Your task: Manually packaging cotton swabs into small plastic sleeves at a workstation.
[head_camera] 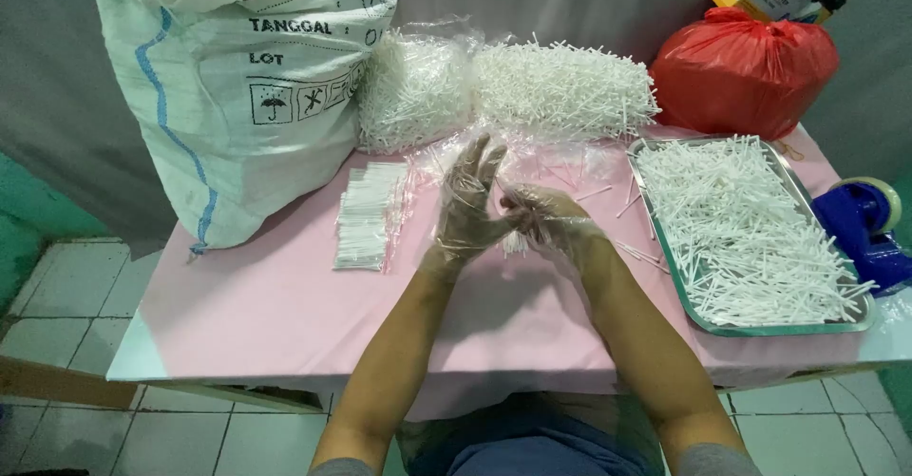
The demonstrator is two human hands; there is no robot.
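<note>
Small bunch of white sticks (pixel 516 241) at the table's middle, pinched at the meeting point of 2 gloved hands, low ends poking out beneath the fingers. Right hand (pixel 554 221), in a clear plastic glove, curled tight around that bunch. Left hand (pixel 467 208), gloved the same, raised upright with fingers spread and loose, palm pressed against the right fingertips; impossible to tell whether any stick is actually gripped by it.

Just left of the hands, a flat stack of filled clear packets (pixel 368 217), sticks lined up neatly, lying on the pink tablecloth (pixel 275 300). A few loose sticks (pixel 638 253) scattered on the cloth between right wrist and tray. To the right, a rectangular metal tray (pixel 679 284) heaped with loose white sticks. Behind the hands, 2 bulging clear bags of sticks (pixel 503 91) side by side. Far left, a large white woven sack (pixel 237 86) standing on the table edge. Back right, a red plastic bag (pixel 743 72), knotted shut. At the right edge, a blue tape dispenser (pixel 863 229). Below, pale floor tiles (pixel 66 286).
</note>
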